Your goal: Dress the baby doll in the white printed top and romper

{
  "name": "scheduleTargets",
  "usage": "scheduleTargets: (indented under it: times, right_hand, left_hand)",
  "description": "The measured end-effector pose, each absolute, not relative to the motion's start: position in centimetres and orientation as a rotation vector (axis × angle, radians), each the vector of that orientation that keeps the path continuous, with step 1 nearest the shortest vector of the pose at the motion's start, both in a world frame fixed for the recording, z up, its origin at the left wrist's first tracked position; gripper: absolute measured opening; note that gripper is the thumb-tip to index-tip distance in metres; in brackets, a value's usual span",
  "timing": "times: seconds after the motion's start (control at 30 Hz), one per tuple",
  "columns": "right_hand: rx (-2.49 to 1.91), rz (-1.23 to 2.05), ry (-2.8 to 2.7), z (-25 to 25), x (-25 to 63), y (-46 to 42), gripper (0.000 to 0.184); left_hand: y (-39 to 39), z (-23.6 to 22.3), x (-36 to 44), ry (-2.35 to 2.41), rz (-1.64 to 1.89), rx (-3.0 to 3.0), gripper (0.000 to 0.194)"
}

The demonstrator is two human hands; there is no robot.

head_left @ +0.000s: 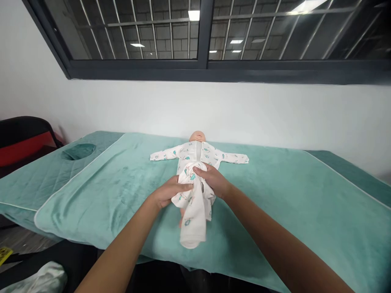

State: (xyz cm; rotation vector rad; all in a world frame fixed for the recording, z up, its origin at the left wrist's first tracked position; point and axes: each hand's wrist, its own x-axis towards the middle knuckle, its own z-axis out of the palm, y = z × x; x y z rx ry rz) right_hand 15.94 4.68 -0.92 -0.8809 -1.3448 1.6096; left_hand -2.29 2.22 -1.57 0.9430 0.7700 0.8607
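On the teal-covered bed lies a baby doll [197, 136] on its back, its head toward the wall. It wears a white printed baby top [186, 151] whose sleeves stretch out to both sides. Bunched white baby pants [195, 215] with the same print hang over the doll's lower body. My left hand [171, 191] grips the left side of the bunched pants, and my right hand [213, 179] grips the upper right side. Part of a doll leg [182, 215] shows beside the cloth; the rest of the legs is hidden.
The teal bed cover [275, 195] spreads widely to both sides. A face hole [78, 151] is at the bed's left end. A red and black chair [27, 142] stands at far left. Behind the bed is a white wall [259, 110] below a dark-framed window [203, 67].
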Motion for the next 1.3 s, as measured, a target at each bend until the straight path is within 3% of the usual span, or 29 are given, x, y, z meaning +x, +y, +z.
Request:
scheduleTargets:
  times: [0.13,0.3,0.5,0.77,0.93,1.07,1.3]
  right_hand:
    - [-0.948,1.681,-1.633,-0.6,16.2,4.4,0.049]
    - [-0.831,1.944,-1.815,-0.1,17.2,4.4,0.048]
    - [-0.771,1.811,-1.339,-1.9,16.5,4.5,0.045]
    - [-0.993,1.71,-1.894,-0.5,16.6,3.8,0.049]
    - [-1.053,1.45,-2.104,-0.3,15.8,3.4,0.043]
    - [-1.057,1.153,-2.449,-0.8,14.7,3.2,0.031]
    - [-1.065,0.899,-2.694,-1.9,13.5,3.0,0.029]
  left_hand:
    - [2.5,-1.9,-1.6,0.723,1.187,0.805,0.045]
    - [2.1,-2.7,-1.0,0.709,1.101,0.648,0.042]
    - [1.4,-3.0,-2.0,0.691,0.928,0.886,0.06]
    - [0.8,-2.1,-0.7,0.824,1.298,0.687,0.052]
    - [-4.1,-2.4,0.0,0.95,1.385,0.575,0.055]
    - [-8.4,-5.2,1.3,1.019,1.49,0.345,0.064]
    - [-11.6,-10.7,-0.1,1.181,1.447,0.296,0.051]
